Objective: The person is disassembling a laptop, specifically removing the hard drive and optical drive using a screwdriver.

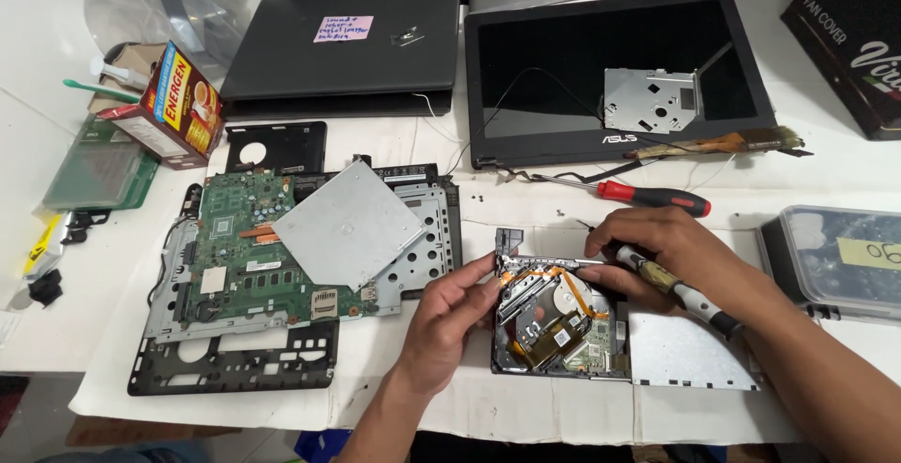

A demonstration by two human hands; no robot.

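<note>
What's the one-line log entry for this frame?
left hand: steadies opened optical drive | right hand: holds screwdriver, tip at drive's top edge | red screwdriver: idle

Screwdriver (678,287) tip behind right-hand fingers (610,255); black box (849,36) cut off.

Opened optical drive (558,327) lies flat (cover off), w/ screwdriver (671,285) at its top edge.

A green circuit board (246,252) in a black laptop base lies well left of the grip, with a flat silver metal box (347,224) resting tilted across it. Beyond the grip lie a red-handled screwdriver (648,197) and a detached laptop screen (615,74). A closed black laptop (347,50) and a small red carton (174,102) sit far left.
</note>
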